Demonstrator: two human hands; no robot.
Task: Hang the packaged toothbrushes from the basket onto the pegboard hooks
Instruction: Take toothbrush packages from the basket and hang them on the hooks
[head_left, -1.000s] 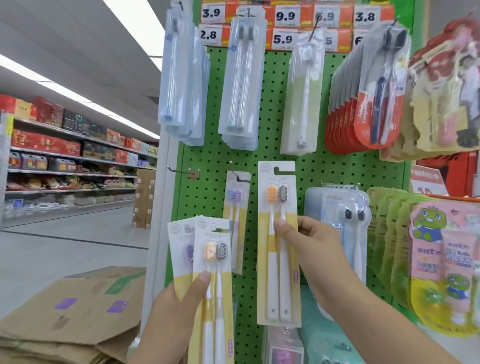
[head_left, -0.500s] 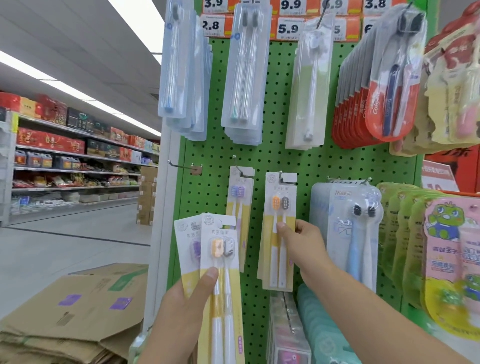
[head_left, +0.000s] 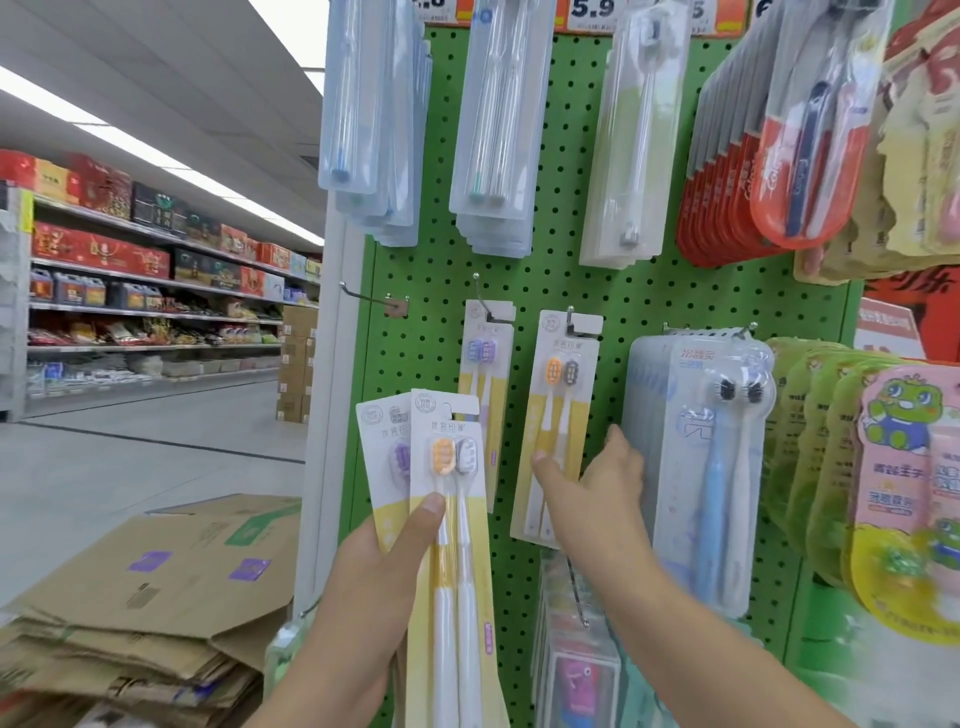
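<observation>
The left hand (head_left: 374, 582) has its grip closed on upright toothbrush packs (head_left: 449, 499), just left of the hung pack (head_left: 553, 426) the nearer right hand (head_left: 597, 488) pinches.

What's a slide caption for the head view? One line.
Right hand holds hung orange-grey toothbrush pack; left hand grips two more.

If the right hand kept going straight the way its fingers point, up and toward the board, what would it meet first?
Most likely the orange-and-grey toothbrush pack on its hook: the right hand already pinches that pack's lower part, thumb in front. Behind the card lies the green pegboard; depth between them is unclear.
</observation>
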